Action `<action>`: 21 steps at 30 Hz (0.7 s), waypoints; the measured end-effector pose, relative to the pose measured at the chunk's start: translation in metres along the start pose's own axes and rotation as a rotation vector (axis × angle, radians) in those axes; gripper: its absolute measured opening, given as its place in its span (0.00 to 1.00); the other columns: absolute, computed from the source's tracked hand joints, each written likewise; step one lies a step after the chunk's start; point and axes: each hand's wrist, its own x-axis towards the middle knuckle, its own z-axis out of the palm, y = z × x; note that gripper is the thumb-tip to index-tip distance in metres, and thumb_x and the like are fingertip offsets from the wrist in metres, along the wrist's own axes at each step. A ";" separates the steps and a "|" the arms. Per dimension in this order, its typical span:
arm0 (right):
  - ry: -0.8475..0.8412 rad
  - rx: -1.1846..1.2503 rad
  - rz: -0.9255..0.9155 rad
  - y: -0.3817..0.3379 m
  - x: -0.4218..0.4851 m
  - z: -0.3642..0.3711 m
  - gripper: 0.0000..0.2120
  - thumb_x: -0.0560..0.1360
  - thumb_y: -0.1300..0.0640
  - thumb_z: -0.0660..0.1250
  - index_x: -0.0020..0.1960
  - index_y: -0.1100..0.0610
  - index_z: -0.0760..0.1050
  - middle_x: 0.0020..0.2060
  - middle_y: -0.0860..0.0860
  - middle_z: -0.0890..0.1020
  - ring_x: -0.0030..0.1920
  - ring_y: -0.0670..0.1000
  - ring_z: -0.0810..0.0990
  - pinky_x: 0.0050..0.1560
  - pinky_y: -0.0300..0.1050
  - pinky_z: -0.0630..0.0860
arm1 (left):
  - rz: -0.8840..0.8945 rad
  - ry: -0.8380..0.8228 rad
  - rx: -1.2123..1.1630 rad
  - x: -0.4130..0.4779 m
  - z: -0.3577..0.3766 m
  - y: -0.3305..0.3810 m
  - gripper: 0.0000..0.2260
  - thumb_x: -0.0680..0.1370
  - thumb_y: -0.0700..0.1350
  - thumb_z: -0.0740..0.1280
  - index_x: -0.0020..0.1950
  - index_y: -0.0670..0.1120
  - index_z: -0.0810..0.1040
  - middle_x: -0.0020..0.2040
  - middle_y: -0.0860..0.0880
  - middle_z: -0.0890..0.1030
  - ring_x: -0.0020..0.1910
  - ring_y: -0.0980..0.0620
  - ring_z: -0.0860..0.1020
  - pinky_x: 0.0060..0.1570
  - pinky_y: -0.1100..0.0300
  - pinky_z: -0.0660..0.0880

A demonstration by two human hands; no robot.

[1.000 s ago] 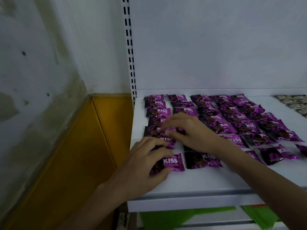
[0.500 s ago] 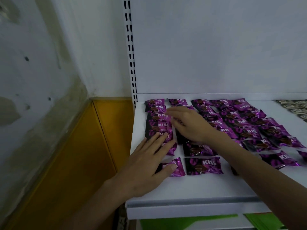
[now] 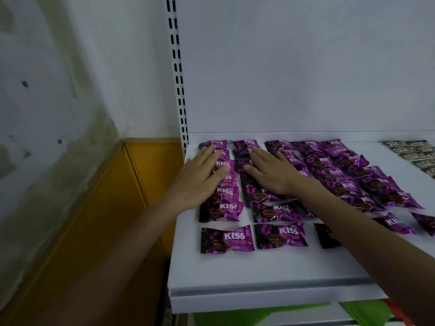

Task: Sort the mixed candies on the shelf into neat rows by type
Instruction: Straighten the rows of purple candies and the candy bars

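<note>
Purple candies [image 3: 280,235] in shiny wrappers marked "KISS" lie on a white shelf [image 3: 259,267], filling its middle and far part from 9 o'clock across to about 2 o'clock. On the 9 o'clock side they form two fairly straight columns running front to back. Toward 3 o'clock the columns are looser, with overlapping, tilted wrappers. The left hand [image 3: 202,175] lies palm down on the leftmost column, its fingers [image 3: 213,154] straight and held close together, pointing toward 12 o'clock. Just beside it, the right hand [image 3: 270,170] lies palm down on the second column, fingers straight and slightly spread, pointing toward 11 o'clock. The right forearm crosses the shelf from 5 o'clock and hides part of a dark wrapper [image 3: 326,236] near the front. At 2 o'clock, well apart from the purple ones, a small group of pale candies [image 3: 414,154] sits in rows at the shelf's far right edge. A white slotted post [image 3: 179,78] rises at the shelf's far left corner. Beyond it, at 9 o'clock, are a stained wall [image 3: 58,90] and a yellow panel [image 3: 150,165]. Green sheets [image 3: 259,314] show below the shelf at 6 o'clock.
</note>
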 end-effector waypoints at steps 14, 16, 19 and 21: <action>-0.003 0.047 0.058 0.002 0.047 -0.010 0.26 0.80 0.42 0.43 0.75 0.52 0.51 0.76 0.51 0.50 0.75 0.51 0.50 0.71 0.64 0.45 | -0.085 -0.045 0.208 0.075 0.005 -0.026 0.25 0.80 0.59 0.47 0.74 0.50 0.58 0.77 0.50 0.53 0.76 0.50 0.49 0.74 0.45 0.47; 0.018 0.040 0.052 0.000 0.048 -0.009 0.26 0.79 0.42 0.44 0.74 0.52 0.53 0.76 0.52 0.52 0.75 0.53 0.52 0.70 0.66 0.47 | -0.075 -0.048 0.229 0.078 0.007 -0.026 0.25 0.80 0.59 0.47 0.74 0.50 0.58 0.76 0.50 0.55 0.75 0.50 0.51 0.73 0.45 0.48; 0.046 0.041 0.062 -0.002 0.049 -0.011 0.26 0.79 0.41 0.44 0.73 0.51 0.57 0.75 0.52 0.55 0.74 0.55 0.54 0.70 0.66 0.49 | -0.056 -0.027 0.266 0.081 0.009 -0.029 0.25 0.80 0.59 0.48 0.74 0.49 0.59 0.76 0.49 0.57 0.75 0.49 0.53 0.73 0.46 0.51; 0.058 0.061 0.061 -0.003 0.048 -0.011 0.26 0.79 0.41 0.45 0.73 0.51 0.58 0.75 0.52 0.56 0.74 0.56 0.55 0.70 0.66 0.50 | -0.057 -0.028 0.256 0.081 0.008 -0.028 0.25 0.80 0.59 0.48 0.74 0.49 0.59 0.76 0.49 0.56 0.75 0.49 0.53 0.73 0.47 0.50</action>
